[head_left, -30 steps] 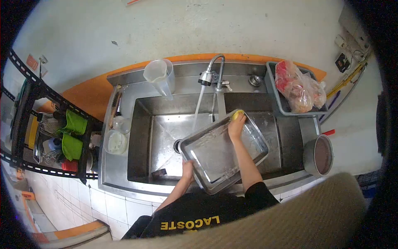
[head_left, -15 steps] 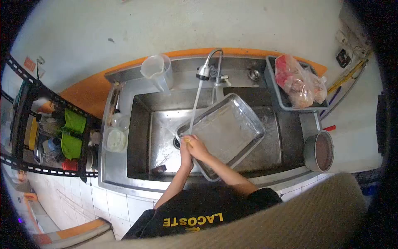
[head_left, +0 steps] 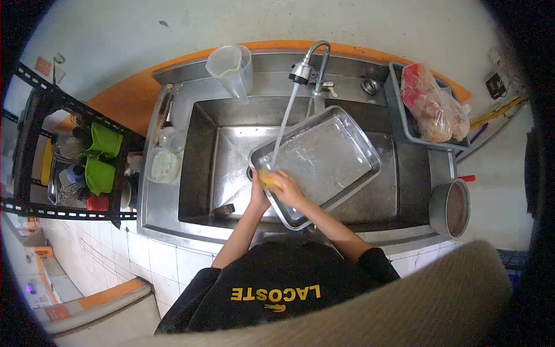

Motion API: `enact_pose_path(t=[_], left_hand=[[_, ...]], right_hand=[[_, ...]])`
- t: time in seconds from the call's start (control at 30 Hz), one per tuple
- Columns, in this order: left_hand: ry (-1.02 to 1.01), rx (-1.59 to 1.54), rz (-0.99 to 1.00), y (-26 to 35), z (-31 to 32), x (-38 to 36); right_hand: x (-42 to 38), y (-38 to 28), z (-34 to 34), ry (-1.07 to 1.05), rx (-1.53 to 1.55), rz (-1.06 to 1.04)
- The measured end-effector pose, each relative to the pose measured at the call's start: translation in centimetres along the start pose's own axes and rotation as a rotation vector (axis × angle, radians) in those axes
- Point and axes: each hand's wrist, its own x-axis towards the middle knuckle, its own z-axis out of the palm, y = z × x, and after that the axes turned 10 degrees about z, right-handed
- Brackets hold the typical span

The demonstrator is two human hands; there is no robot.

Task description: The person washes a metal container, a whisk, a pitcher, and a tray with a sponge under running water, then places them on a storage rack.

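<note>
A rectangular metal tray [head_left: 324, 159] lies tilted in the steel sink [head_left: 199, 173], with water from the faucet [head_left: 300, 72] running onto its left part. My left hand [head_left: 258, 192] grips the tray's left edge, fingers partly hidden. In my right hand [head_left: 285, 188] is a yellow sponge [head_left: 269, 178], pressed against the inside of the tray near that same edge. The two hands are close together, just below where the water lands.
A clear plastic jug [head_left: 234, 69] stands behind the sink. On the right are a grey bin [head_left: 399, 104] with bagged food [head_left: 428, 107] and a round metal pot [head_left: 448, 209]. Plastic containers [head_left: 163, 166] sit at left, beside a black shelf [head_left: 63, 217].
The view has shifted, so the sink appears higher. My right hand has moved slightly right with the sponge, away from my left hand, and the sponge shows more.
</note>
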Motion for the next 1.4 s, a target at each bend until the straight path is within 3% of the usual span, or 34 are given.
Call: enact_pose_path(t=[0.07,0.17,0.23,0.37,0.47,0.6,0.7,0.77,0.83,0.87,1.0,1.1,1.2,1.3,1.4], left_hand=[[-0.016,-0.107,0.051,0.8,2.5,-1.4],[-0.028,-0.218,-0.005,1.1,1.1,-1.1],[-0.047,-0.248,-0.062,0.9,-1.3,-0.2],[-0.001,-0.264,-0.059,2.4,1.4,-0.8],[0.081,0.306,0.062,1.0,0.7,-0.4],[0.137,0.370,0.127,0.5,0.3,0.3],[0.170,0.392,0.175,0.1,-0.4,0.7],[0.161,0.393,0.191,0.2,-0.4,0.3],[0.199,0.369,0.149,0.5,-0.4,-0.1],[0.221,0.360,0.176,0.8,-0.1,-0.5],[0.294,0.251,0.251,1.7,1.1,-0.8],[0.311,0.214,0.280,1.7,0.6,-0.7],[0.366,0.186,0.346,3.0,0.4,-0.8],[0.323,0.287,0.389,6.0,1.2,-1.8],[0.287,0.332,0.444,8.3,0.3,-3.1]], right_hand=[[3.0,1.0,1.4,0.055,0.040,-0.055],[3.2,0.4,1.7,0.043,-0.021,-0.189],[0.5,-0.5,0.2,-0.105,-0.120,-0.166],[-6.2,0.2,-1.9,-0.324,-0.203,-0.160],[-6.4,1.5,-4.3,-0.414,-0.397,-0.131],[-1.8,2.8,-6.3,-0.261,-0.697,-0.204],[2.9,5.4,-7.8,-0.016,-0.897,-0.123],[6.5,7.6,-10.6,0.091,-1.032,-0.201],[8.8,9.1,-14.0,0.046,-0.844,0.019],[9.3,9.9,-15.7,0.091,-0.965,0.024],[5.6,9.4,-20.4,0.100,-1.219,-0.218],[0.5,8.2,-19.8,0.063,-1.331,-0.021],[-4.0,4.5,-17.7,0.235,-1.038,0.408],[-6.7,5.1,-17.3,0.156,-0.915,0.292],[-7.5,3.0,-15.1,0.207,-0.334,0.445]])
